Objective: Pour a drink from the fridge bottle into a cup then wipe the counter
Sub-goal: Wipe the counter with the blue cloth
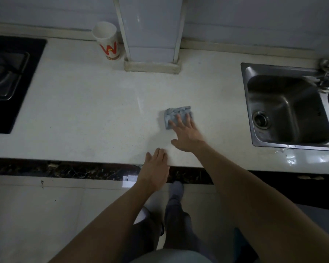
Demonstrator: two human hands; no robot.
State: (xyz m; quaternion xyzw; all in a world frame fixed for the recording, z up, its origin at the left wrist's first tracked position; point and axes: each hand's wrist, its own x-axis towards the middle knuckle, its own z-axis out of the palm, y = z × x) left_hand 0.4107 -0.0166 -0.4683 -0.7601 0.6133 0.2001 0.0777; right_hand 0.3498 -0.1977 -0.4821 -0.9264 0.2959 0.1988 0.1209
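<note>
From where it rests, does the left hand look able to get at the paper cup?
Probably yes: the left hand rests at the counter's front edge, and bare counter lies between it and the cup by the wall.

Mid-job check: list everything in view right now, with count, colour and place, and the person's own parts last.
cloth: one, blue-grey, folded, flat on the counter left of the sink
paper cup: one, white with red and yellow print, upright at the back beside the pillar
counter: one, white
pillar: one, white tiled, back centre
sink: one, steel, set into the counter at right; tap at its back edge
stove: one, black, at left
floor: pale tiles, below the counter edge
right hand: flat, fingers spread, pressing on the cloth
left hand: open, resting on the counter's front edge
legs: dark trousers, bottom centre
</note>
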